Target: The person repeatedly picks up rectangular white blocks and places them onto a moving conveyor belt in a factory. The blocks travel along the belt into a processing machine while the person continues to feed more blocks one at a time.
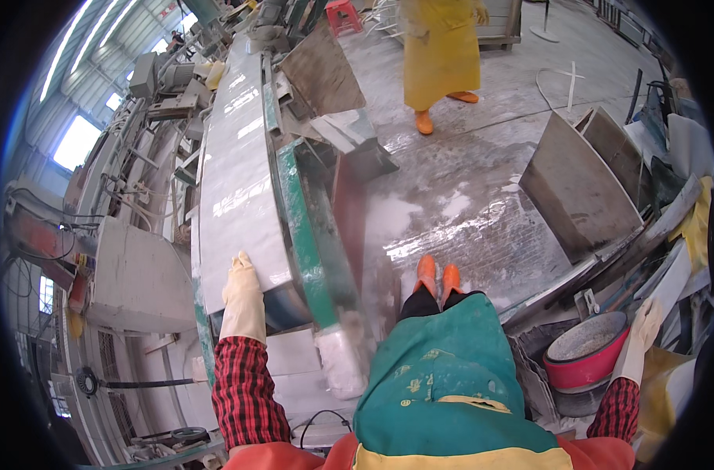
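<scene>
A long conveyor bed with a green steel side rail (pixel 306 227) carries a wet, glossy white sheet (pixel 243 157), slab or belt I cannot tell, and the gloved left hand (pixel 243 294) rests on the near end of this sheet. The wet grey concrete floor (pixel 482 168) bears whitish patches (pixel 396 215), the wearer's orange boots (pixel 426 270), a co-worker's orange boots (pixel 424 121), and, farther off, a red plastic stool (pixel 344 17) and a slim pole on a round base (pixel 545 34)

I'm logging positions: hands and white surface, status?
Left hand on glossy white surface, near end. Right hand beside pink bucket, grip unclear. Yellow-aproned person ahead, off the surface.
</scene>
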Demonstrator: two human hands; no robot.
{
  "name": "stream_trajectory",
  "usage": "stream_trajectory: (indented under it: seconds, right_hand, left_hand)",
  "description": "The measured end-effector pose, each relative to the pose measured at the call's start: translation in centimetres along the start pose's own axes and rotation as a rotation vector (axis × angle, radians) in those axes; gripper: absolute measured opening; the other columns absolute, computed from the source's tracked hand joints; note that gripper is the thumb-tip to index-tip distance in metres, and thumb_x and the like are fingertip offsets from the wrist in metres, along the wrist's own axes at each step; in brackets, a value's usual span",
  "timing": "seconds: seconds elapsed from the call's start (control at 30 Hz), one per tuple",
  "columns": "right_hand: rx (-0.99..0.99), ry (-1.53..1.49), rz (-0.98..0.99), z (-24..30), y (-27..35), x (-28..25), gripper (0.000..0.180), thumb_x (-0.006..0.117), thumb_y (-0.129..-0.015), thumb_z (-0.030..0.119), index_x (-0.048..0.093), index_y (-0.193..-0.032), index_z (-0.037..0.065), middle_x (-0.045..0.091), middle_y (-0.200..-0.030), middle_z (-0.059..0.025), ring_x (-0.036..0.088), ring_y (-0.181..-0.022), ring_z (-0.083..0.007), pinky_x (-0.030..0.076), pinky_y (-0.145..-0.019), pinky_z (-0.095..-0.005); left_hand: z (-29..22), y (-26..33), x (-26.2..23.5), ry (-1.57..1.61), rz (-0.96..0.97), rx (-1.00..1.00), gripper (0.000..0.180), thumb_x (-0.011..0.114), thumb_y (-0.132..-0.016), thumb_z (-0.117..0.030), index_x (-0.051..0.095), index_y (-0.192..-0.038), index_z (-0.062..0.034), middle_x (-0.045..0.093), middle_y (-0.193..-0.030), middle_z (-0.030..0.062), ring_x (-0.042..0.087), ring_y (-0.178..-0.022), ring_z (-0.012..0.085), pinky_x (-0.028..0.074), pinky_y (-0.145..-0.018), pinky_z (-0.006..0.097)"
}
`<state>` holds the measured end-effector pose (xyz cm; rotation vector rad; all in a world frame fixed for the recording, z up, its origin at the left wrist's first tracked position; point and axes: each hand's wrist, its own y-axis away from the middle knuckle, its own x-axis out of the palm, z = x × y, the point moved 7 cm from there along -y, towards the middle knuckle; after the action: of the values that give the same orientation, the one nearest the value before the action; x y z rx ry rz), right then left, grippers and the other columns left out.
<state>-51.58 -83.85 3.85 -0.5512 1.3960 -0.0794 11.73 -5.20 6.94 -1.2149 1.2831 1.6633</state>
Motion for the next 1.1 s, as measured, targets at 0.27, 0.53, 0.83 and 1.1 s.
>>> stream_trajectory:
  seconds: [0.27, 0.53, 0.83, 1.1]
  right_hand:
    - [-0.036, 0.032, -0.003, -0.5, 0.3, 0.5, 0.050, 0.045, -0.100, 0.033, 0.053, -0.133, -0.003, 0.054, -0.136, -0.0219, 0.048, -0.127, -0.0359, 0.035, -0.109, -0.0404]
    - [-0.046, 0.034, 0.017, 0.0, 1.1, 0.2, 0.052, 0.042, -0.101, 0.035, 0.050, -0.136, -0.003, 0.051, -0.139, -0.0218, 0.046, -0.130, -0.0355, 0.033, -0.111, -0.0403]
    - [-0.054, 0.012, 0.018, 0.9, 2.0, -0.6, 0.051, 0.043, -0.102, 0.035, 0.051, -0.135, -0.003, 0.051, -0.139, -0.0218, 0.046, -0.130, -0.0350, 0.033, -0.111, -0.0404]
    - [-0.063, 0.051, 0.061, 1.8, 2.8, -0.9, 0.049, 0.044, -0.101, 0.033, 0.052, -0.134, -0.003, 0.053, -0.137, -0.0221, 0.047, -0.129, -0.0351, 0.034, -0.111, -0.0406]
  left_hand:
    - [-0.3, -0.4, -0.4, -0.070, 0.013, -0.018, 0.054, 0.031, -0.102, -0.013, 0.019, -0.154, -0.0173, 0.026, -0.159, 0.0069, 0.036, -0.142, 0.0245, 0.042, -0.108, 0.044]
    - [-0.1, -2.2, 0.8, -0.244, -0.093, 0.115, 0.057, 0.042, -0.100, -0.024, 0.022, -0.152, -0.0131, 0.036, -0.153, 0.0133, 0.045, -0.134, 0.0312, 0.041, -0.107, 0.042]
    - [-0.1, -3.3, 1.4, -0.241, -0.132, 0.105, 0.095, 0.070, -0.074, 0.004, 0.020, -0.152, -0.0105, 0.033, -0.153, 0.0136, 0.044, -0.135, 0.0310, 0.048, -0.102, 0.046]
    - [-0.2, -3.4, 1.6, -0.246, -0.081, 0.060, 0.068, 0.047, -0.095, -0.004, 0.018, -0.155, -0.0162, 0.024, -0.159, 0.0099, 0.039, -0.139, 0.0278, 0.050, -0.100, 0.048]
